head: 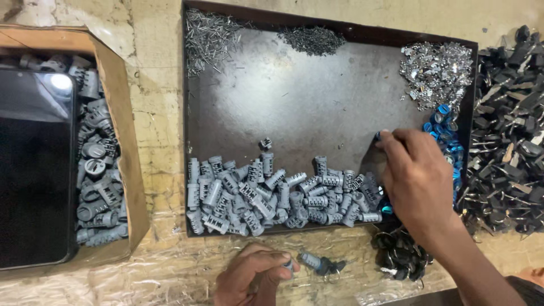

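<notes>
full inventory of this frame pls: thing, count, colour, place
tray: one, dark metal, centre of bench
lock cylinders: a heap, grey, along the tray's near edge
thin pins: a pile, silver, tray's far left corner
small dark bits: a pile, dark grey, tray's far edge
shiny metal pieces: a pile, silver, tray's far right corner
blue rings: a cluster, blue, tray's right side
cardboard box: one, brown, left, holding more grey cylinders
phone: one, black, lying over the box
keys: large heap, black heads, far right
assembled cylinder with key: one, grey and black, bench in front of the tray
left hand: pinching a small grey part, near edge
right hand: reaching over the tray's right side by the blue rings
</notes>
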Tool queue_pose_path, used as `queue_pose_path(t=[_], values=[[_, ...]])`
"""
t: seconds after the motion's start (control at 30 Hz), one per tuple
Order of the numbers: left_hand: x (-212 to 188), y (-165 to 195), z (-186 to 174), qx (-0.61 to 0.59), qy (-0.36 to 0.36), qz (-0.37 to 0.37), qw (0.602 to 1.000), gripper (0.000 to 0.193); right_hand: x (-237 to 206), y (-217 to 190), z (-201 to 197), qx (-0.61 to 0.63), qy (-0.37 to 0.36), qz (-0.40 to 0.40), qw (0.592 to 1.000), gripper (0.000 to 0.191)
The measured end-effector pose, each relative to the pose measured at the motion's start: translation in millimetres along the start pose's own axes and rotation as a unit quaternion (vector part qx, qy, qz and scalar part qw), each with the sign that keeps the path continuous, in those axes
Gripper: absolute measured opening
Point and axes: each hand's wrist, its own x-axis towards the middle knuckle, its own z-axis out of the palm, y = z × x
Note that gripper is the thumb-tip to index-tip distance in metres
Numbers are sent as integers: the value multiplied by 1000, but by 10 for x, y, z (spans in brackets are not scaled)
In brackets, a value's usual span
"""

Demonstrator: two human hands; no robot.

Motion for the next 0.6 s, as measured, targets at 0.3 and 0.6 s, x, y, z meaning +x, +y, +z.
queue_pose_path(t=[0.3, 0.6], values=[[66, 103, 42, -7, 30, 0, 1000, 4, 169, -214, -160, 43, -10, 63, 997, 27], [201, 95, 148, 10, -28, 181, 983, 11, -819, -667, -164, 249, 36, 23, 968, 19]])
